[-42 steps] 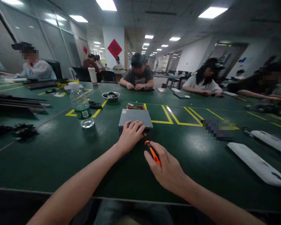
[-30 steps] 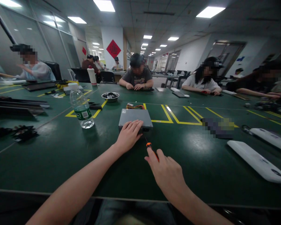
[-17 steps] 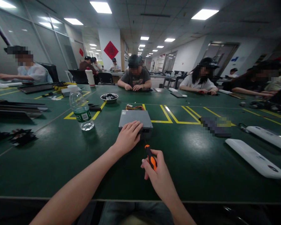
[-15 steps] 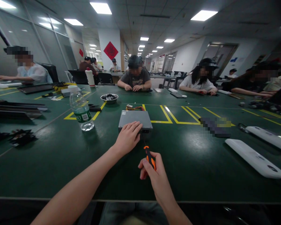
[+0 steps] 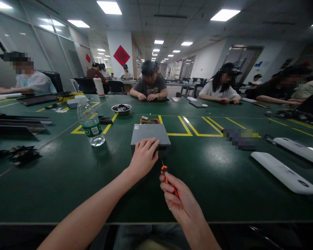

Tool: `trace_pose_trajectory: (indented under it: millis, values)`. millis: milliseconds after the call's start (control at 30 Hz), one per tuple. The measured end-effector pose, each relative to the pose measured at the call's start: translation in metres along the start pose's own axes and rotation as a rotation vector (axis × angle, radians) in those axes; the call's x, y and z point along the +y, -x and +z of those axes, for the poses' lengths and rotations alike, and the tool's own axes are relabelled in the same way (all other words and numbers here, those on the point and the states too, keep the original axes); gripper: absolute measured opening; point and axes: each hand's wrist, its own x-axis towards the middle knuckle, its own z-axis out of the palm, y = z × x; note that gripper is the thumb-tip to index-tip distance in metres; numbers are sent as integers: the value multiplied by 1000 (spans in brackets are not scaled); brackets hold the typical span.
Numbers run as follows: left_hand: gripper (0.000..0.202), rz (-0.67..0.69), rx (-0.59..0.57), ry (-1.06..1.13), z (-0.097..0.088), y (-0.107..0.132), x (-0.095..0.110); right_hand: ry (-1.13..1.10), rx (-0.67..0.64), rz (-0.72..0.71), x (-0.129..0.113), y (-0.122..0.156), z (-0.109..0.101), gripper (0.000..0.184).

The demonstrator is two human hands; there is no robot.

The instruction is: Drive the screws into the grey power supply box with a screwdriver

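A grey metal computer power supply [image 5: 151, 132] lies on the green table, with a bundle of coloured wires [image 5: 150, 120] at its far side. My left hand [image 5: 145, 156] grips its near edge, fingers over the top and thumb down by the front face. Below that face, my right hand [image 5: 178, 194] is closed around the orange and black handle of a screwdriver [image 5: 165, 169]. The thin shaft points up and away at the front of the power supply. Whether its tip touches a screw is too small to tell.
A water bottle [image 5: 91, 125] stands left of the power supply, and a metal bowl [image 5: 121, 109] of dark parts behind it. Dark metal panels [image 5: 18, 125] lie far left. White oblong devices [image 5: 284, 172] are on the right. Several people sit around the table.
My right hand has turned on the screwdriver, its fingers now wrapped further round the handle, and sits slightly lower and to the right. The left hand stays on the power supply.
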Motion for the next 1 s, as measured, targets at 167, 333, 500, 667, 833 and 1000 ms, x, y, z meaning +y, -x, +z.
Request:
trace_pose_trajectory:
  millis: [167,333,500,667,833,1000]
  values:
    - [35,-2,10,38,-1,-2,-3,-124,57,135,3,-3,1,13]
    - [35,36,29,68,1,-4,-9,-124,-3,217,3,-4,3,22]
    - [34,48,44,88,4,-3,-12,-174,-11,199,5,-6,5,22]
    - [35,87,26,105,3,-3,-14,-230,38,206,9,-10,4,23]
    - [36,96,10,120,3,-4,-16,-190,16,251,13,-12,3,24]
    - [36,95,7,126,4,-4,-17,-187,-19,236,14,-12,5,23]
